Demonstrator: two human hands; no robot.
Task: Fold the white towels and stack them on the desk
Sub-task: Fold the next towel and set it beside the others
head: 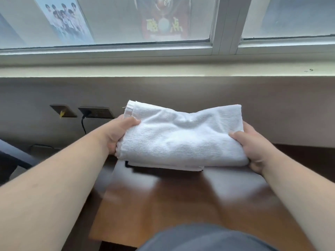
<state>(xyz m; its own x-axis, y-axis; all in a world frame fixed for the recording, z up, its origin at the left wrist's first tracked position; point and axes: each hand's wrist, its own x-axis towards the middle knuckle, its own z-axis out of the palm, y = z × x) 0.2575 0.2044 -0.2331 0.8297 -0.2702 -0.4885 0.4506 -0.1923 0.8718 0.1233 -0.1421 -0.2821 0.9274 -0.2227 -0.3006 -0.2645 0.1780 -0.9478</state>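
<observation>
A folded white towel (181, 138) is held up between both hands over the far part of the wooden surface (163, 201), its lower edge near or just touching another white towel layer (166, 165) that lies flat beneath it; whether the two are actually in contact cannot be told. The left hand (119, 134) has its grip closed on the towel's left end, thumb on top and fingers tucked under the cloth; the right hand (253, 147) grips the right end the same way, thumb pressed onto the upper face. The top edge sags slightly in the middle, so the bundle is soft and will slump if let go unevenly. The step in hand looks like setting this folded towel onto the stack. To do it well, keep both ends level, lower it square over the layer below so the edges line up, and let the middle land first. Slide the fingers out sideways rather than pulling back, or the folds may drag open. A light press afterwards would flatten the bulge. Behind, wall sockets (96, 112) and a window sill (163, 69) are well apart from the work.
</observation>
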